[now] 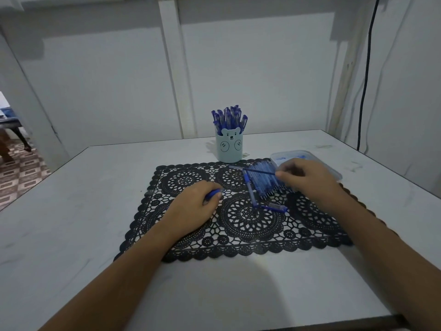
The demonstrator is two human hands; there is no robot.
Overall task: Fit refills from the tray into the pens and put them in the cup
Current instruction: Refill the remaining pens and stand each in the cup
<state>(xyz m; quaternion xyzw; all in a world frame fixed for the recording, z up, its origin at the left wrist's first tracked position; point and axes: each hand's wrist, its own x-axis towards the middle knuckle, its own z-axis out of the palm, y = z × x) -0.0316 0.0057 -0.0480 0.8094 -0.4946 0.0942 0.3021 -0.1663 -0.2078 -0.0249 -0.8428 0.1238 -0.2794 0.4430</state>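
A pale blue bear cup (229, 147) stands at the back of the black lace mat (241, 225), packed with several blue pens (229, 117). My left hand (194, 209) rests on the mat, fingers curled round a blue pen piece (213, 194). My right hand (310, 179) pinches the end of a thin dark refill (260, 172) over a row of several empty pen barrels (265, 180). A clear plastic tray (307, 158) lies behind my right hand, partly hidden. A loose pen barrel (250, 192) and a blue cap (274, 207) lie on the mat.
The white table (83, 211) stands against a white wall. A black cable (365, 80) hangs down at the back right. Patterned floor tiles (21, 173) show past the table's left edge.
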